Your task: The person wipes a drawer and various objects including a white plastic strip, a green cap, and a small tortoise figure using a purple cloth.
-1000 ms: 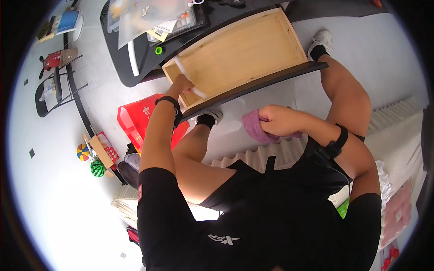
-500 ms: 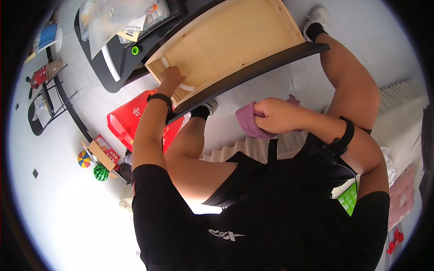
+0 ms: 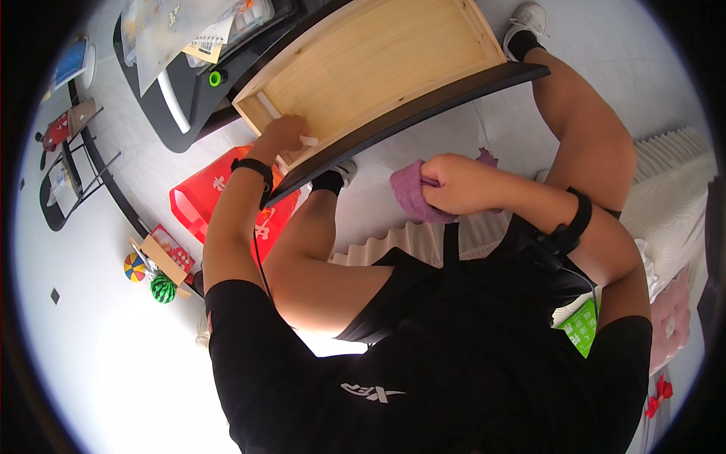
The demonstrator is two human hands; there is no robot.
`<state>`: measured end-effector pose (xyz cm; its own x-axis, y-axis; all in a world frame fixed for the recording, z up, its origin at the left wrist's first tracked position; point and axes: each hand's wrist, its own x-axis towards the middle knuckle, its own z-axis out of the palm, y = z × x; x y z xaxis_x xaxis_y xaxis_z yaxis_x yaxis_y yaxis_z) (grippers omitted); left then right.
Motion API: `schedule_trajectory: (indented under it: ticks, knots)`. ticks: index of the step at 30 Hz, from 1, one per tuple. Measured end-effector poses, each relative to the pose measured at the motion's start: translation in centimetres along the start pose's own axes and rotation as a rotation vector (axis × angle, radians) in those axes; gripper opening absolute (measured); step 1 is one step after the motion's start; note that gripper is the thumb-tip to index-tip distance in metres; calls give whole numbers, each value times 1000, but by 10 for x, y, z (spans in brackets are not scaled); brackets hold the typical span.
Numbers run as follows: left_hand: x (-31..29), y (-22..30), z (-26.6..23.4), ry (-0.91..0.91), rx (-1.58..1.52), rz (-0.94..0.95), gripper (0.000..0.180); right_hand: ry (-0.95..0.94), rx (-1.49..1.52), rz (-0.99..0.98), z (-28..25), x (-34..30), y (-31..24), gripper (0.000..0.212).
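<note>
A pulled-out wooden drawer (image 3: pixel 378 64) with a black front (image 3: pixel 423 110) lies ahead of me. At its left end my left hand (image 3: pixel 283 136) is closed around the middle of a white, slightly curved strip (image 3: pixel 267 104). Both ends of the strip stick out past the fingers; the rest is covered by the hand. My right hand (image 3: pixel 460 185) grips a bunched purple cloth (image 3: pixel 411 193) above my lap, apart from the drawer. The cloth hangs out on both sides of the fist.
A dark table (image 3: pixel 178 125) left of the drawer carries a plastic bag, papers, a green ring (image 3: pixel 216 78) and another white strip (image 3: pixel 173 102). A red bag (image 3: pixel 204 193) stands on the floor below the drawer's left end. Further left are a cardboard box (image 3: pixel 165 258) and balls.
My left hand has shifted slightly left, and the strip's near end shows less beyond the fingers. My right hand still grips the cloth. The whole view has shifted a little.
</note>
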<state>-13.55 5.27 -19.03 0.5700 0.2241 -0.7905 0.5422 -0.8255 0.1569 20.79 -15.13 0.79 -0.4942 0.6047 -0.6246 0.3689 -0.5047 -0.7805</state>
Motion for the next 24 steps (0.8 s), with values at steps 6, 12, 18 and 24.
schedule_trajectory:
  ticks: [6, 12, 18, 24]
  knots:
    - [-6, 19, -6, 54, -1, 14, 24, 16, 5, 4, 3, 0, -3, 22]
    - [14, 60, -51, 175, -353, -155, 36, 30, -25, -7, 5, 1, 6, 23]
    - [39, 64, -35, 317, -844, -100, 41, -3, -5, 56, -1, 0, 4, 23]
    - [18, 6, 32, -30, -110, 55, 26, 35, -55, -101, 7, 8, 2, 22]
